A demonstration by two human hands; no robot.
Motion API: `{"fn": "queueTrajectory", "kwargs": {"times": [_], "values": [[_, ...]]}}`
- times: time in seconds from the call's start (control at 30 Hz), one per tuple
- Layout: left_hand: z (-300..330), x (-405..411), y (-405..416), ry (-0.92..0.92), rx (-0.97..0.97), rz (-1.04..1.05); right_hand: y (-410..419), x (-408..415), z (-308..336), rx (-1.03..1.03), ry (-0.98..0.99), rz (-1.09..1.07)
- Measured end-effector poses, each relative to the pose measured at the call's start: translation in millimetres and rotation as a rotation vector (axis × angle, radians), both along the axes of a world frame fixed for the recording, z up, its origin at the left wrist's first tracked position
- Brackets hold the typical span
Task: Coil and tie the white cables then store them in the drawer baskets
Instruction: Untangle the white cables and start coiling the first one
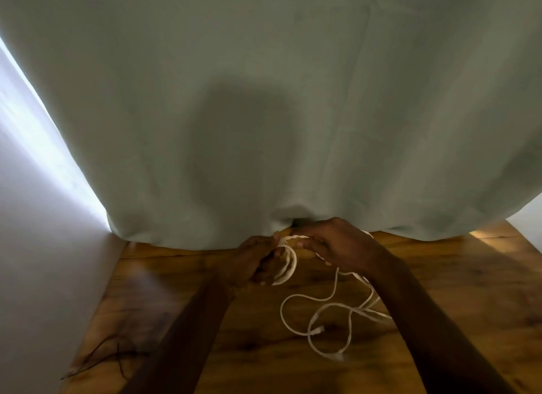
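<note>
Coiling is under way at the far edge of the wooden worktop (205, 320), just in front of a pale green curtain (264, 100). The left hand (252, 264) has its fingers curled round a small bundle of loops of the white cable (286, 264), while the right hand (337, 247) pinches a strand at the top of that bundle, its fingers bent over it. To do this step well, I judge the left hand should keep the loops pressed flat and even, while the right feeds slack in smooth turns of matching size, letting the cord untwist so no kink gets trapped. A free tail should be saved for wrapping round the middle to tie it.

From the hands the cable trails down to the worktop, passing under the right forearm, and lies there in loose crossing curves, with small connector ends (318, 330) visible near the front. It looks thin, soft and limp. No drawer or basket is in view.
</note>
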State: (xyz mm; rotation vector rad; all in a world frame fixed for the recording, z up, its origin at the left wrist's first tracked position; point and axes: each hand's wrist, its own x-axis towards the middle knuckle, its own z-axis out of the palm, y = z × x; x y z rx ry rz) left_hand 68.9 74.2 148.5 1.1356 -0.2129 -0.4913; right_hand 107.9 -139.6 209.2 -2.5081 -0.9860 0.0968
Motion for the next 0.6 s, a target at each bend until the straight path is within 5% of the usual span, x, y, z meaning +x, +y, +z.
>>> {"fn": "queueTrajectory", "kwargs": {"times": [0.2, 0.47, 0.6], "values": [[-8, 5, -7, 0.157, -0.170, 0.051, 15, 0, -11, -0.157, 0.107, -0.097], [11, 3, -14, 0.269, -0.382, 0.256, 43, -28, -31, 0.750, 0.728, -0.310], [12, 2, -22, 0.230, -0.203, 0.354, 48, -29, -52, 0.616, 0.453, -0.344]]}}
